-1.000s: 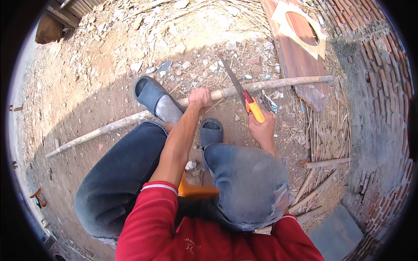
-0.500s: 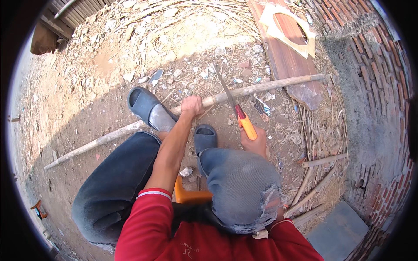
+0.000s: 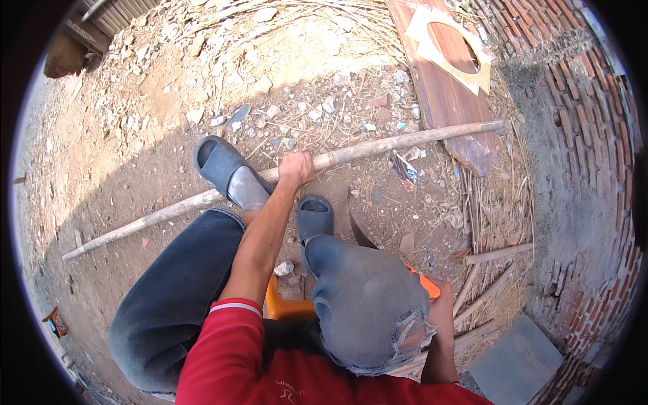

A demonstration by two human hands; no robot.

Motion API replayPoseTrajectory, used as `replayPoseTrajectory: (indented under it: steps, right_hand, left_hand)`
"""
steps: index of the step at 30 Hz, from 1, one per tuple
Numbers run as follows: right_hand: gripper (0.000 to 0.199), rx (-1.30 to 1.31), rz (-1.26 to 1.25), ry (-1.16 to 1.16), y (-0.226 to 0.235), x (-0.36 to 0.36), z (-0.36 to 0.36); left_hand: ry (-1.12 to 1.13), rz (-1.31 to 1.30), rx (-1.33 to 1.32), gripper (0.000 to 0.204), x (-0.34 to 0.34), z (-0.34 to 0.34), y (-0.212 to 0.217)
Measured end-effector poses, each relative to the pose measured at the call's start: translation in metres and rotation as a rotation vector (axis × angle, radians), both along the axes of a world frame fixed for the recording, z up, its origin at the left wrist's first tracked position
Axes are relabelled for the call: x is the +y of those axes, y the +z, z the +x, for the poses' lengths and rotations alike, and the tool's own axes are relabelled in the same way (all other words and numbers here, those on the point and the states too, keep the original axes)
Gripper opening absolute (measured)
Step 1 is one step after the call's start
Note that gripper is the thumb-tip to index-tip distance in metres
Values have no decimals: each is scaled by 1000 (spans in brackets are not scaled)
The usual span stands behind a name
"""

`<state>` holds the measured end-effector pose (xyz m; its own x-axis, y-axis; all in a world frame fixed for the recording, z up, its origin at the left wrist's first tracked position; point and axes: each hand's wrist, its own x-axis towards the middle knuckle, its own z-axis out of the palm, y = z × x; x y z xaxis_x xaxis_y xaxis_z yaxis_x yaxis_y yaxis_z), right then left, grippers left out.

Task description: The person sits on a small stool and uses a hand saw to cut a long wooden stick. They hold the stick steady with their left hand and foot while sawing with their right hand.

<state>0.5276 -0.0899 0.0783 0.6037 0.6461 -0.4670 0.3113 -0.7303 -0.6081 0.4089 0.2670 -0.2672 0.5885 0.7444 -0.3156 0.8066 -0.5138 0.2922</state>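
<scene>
– Has drawn the saw (image 3: pixel 362 237) off the pole (image 3: pixel 364 150), toward lower right.
– Grips what?
– Holds the pole mid-frame in closed left hand (image 3: pixel 297 168); wraps right hand (image 3: pixel 443 295) on the handle (image 3: pixel 428 286), lower right.
– Risks what?
– Could nick the knee (image 3: pixel 371 297), passing the blade so close.

Saw (image 3: pixel 359 233) now clear of pole (image 3: pixel 398 140)

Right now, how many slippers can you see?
2. The left slipper is on the left foot, over the wooden pole; the right slipper is in front of the right knee. Others could be hidden from view.
</scene>
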Motion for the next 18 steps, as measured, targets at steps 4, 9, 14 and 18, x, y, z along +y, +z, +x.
replayPoseTrajectory:
  steps: [4,9,14,18]
  right_hand:
    - [10,-203,73,-15,18,-16,43]
    - [22,-196,192,-165,33,-63,63]
    - [8,-65,402,-340,-3,-59,23]
    - [11,-141,573,-216,-44,-33,-1]
  left_hand:
    - [-41,-41,16,36,-1,-1,9]
    - [-48,367,-414,44,-5,-19,13]
    - [41,93,-126,34,13,-10,-10]
    - [28,-36,-66,32,30,-6,14]
